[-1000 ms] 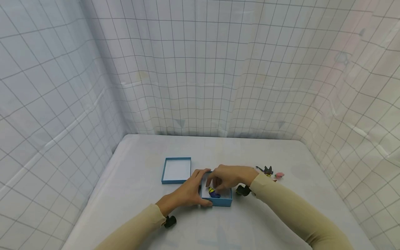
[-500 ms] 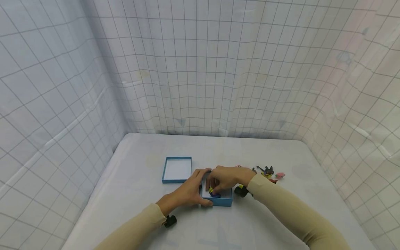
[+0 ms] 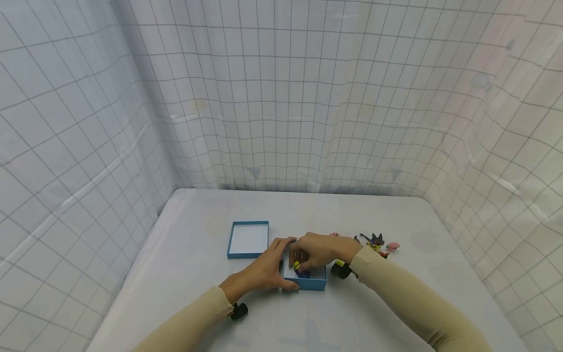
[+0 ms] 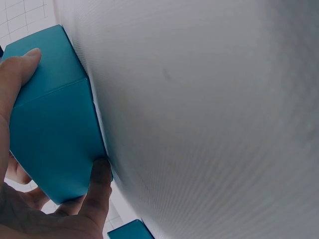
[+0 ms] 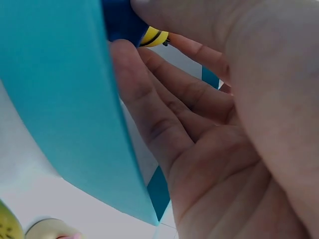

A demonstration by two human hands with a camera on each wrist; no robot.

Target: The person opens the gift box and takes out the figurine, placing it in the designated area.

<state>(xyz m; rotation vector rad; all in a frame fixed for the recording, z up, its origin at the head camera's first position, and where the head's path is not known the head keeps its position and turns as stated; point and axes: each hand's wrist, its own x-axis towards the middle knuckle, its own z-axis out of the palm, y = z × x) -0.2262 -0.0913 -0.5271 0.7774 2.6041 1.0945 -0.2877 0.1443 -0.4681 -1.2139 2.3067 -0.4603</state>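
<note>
My left hand [image 3: 264, 269] grips the open blue box [image 3: 312, 284] from its left side. In the left wrist view, the thumb lies on one wall of the box [image 4: 55, 144] and the fingers spread around the far corner. My right hand [image 3: 318, 249] reaches down inside the box. Its thumb and fingers pinch a small toy figurine [image 5: 124, 25], dark blue with a yellow, black-striped part. Most of the figurine is hidden by the fingers, and its exact kind cannot be told. It sits close to the inside of the box's near wall.
A shallow blue lid [image 3: 249, 238] with a white inside lies behind and left of the box. Several small toy figurines, among them a dark eared one [image 3: 377, 239] and a pink one [image 3: 393, 246], lie to the right, partly behind the right forearm. Gridded white curtains surround the white table.
My right thumb and fingers have come together on the figurine, which now shows less and has tilted more upright. The left hand and the box have stayed in place.
</note>
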